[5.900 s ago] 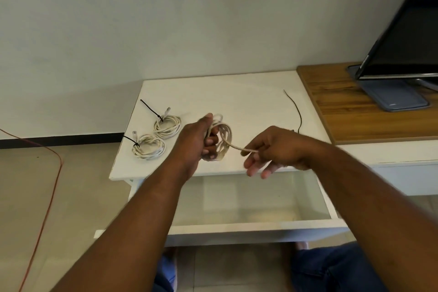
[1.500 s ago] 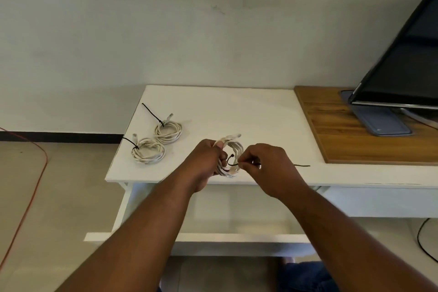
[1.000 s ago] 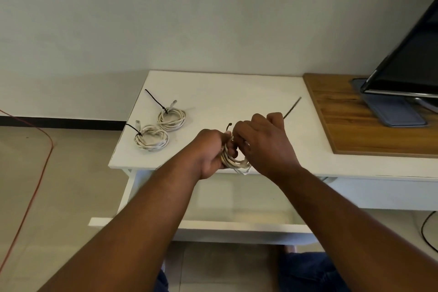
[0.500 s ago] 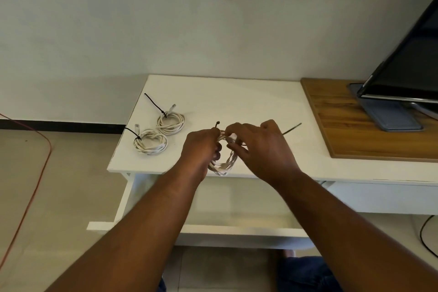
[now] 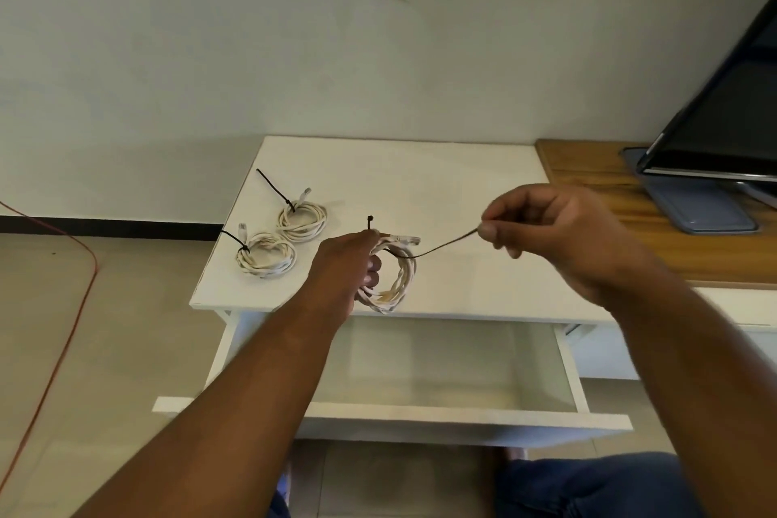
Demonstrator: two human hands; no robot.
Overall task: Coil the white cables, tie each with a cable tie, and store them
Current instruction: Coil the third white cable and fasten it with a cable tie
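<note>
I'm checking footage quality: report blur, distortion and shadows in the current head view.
Head view: the right hand and the cable tie it pulls are slightly motion-blurred; the left hand, holding the coiled cable, is sharper. Wide-angle distortion tilts the monitor at the right edge. Lighting is soft, with faint shadows inside the open drawer.

The left hand (image 5: 351,261) grips a white cable coil (image 5: 393,275) above the front edge of the white table (image 5: 420,181). The right hand (image 5: 546,231) pinches the tail of a black cable tie (image 5: 437,247) that runs to the coil. Two tied coils (image 5: 284,238) lie on the table's left side. An open drawer (image 5: 441,416) juts out below the table. A monitor (image 5: 723,130) stands right of the table.
</note>
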